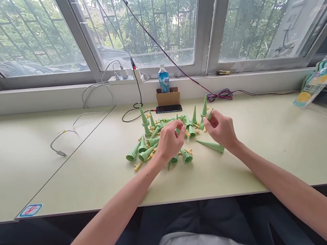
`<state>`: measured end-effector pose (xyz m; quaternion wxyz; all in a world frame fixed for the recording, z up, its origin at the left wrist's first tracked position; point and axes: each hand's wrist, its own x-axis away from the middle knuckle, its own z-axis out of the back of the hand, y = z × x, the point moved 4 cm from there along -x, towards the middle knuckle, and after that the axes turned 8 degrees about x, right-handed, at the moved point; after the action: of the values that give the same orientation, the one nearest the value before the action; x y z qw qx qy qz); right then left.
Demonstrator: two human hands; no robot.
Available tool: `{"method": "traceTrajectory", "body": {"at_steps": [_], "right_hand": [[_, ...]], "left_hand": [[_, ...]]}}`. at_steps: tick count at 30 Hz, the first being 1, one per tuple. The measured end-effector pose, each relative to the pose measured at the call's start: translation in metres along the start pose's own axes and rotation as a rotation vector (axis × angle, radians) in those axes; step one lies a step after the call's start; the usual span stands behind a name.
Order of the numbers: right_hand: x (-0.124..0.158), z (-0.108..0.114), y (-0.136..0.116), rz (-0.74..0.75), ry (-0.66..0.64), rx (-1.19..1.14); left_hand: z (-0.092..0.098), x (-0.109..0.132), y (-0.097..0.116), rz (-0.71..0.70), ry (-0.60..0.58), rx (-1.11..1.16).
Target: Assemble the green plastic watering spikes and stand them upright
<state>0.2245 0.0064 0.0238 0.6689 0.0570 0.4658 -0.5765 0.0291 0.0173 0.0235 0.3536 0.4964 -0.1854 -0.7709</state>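
My right hand (pixel 223 130) is closed, its thumb and fingers pinching a green plastic piece (pixel 209 115) that looks like part of a watering spike. Over the pile, my left hand (pixel 169 139) has its thumb and fingertips curled together; what lies between them, if anything, I cannot make out. Several green cone-shaped spikes with small yellow valve pieces lie heaped around and beneath it. One upright spike (pixel 145 121) stands at the pile's left, and another (pixel 204 109) stands beside my right hand. A loose spike (pixel 213 146) lies on its side below that hand.
Behind the pile are a phone (pixel 168 108), a small cardboard box (pixel 168 96) and a blue-labelled bottle (pixel 164 79). A coiled cable (pixel 220 95) lies at the back right. A grey cable (pixel 61 153) lies left. Plastic packaging (pixel 317 84) sits far right.
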Motion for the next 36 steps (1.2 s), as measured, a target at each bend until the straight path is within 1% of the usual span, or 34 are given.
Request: {"method": "traceTrajectory", "body": {"at_steps": [4, 8, 18, 28, 36], "right_hand": [[-0.004, -0.004, 0.011, -0.001, -0.010, 0.093], [-0.006, -0.010, 0.022, -0.013, -0.056, 0.146], [-0.007, -0.020, 0.035, -0.020, -0.149, 0.170], [-0.006, -0.019, 0.033, -0.042, -0.139, 0.134], [-0.005, -0.012, 0.028, -0.067, -0.029, 0.088]], "left_hand": [[0.000, 0.001, -0.001, 0.009, -0.007, -0.004], [0.000, 0.001, -0.001, 0.010, -0.018, 0.018], [-0.002, 0.001, -0.001, 0.011, -0.026, 0.006], [-0.002, 0.001, 0.000, 0.008, -0.034, -0.012], [-0.002, 0.001, -0.001, 0.013, -0.038, -0.012]]}}
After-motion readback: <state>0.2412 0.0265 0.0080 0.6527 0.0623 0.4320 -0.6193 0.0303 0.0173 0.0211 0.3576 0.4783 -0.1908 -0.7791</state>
